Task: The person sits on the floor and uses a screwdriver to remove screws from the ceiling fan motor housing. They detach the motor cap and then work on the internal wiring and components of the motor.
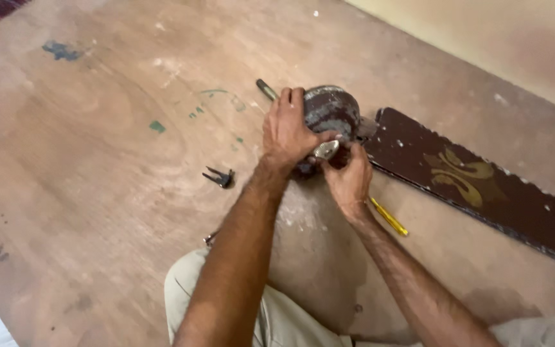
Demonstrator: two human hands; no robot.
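1. A person is sitting on a worn plywood floor (97, 193), and both bare arms are reaching forward to a dark, rounded ceiling fan motor housing (332, 110) that is lying on the floor just ahead of the knees.
2. The left hand (287, 132) is lying over the top and near side of the housing, its fingers curled down and clamped on it.
3. The right hand (349, 177) is pressing in at the near edge of the housing, its fingers pinched together around a small silvery metal piece (325, 150) that is sitting between the two hands.
4. A dark brown fan blade (483, 186) with a gold ornament is stretching away to the right from the housing, flat on the floor.
5. A yellow-handled tool (389, 217) is lying just beside the right wrist, partly hidden under it.
6. A pair of dark pliers (219, 177) is lying well to the left of the left forearm, handles spread.
7. A short grey rod (265, 88) is sticking out from behind the left hand's fingers.
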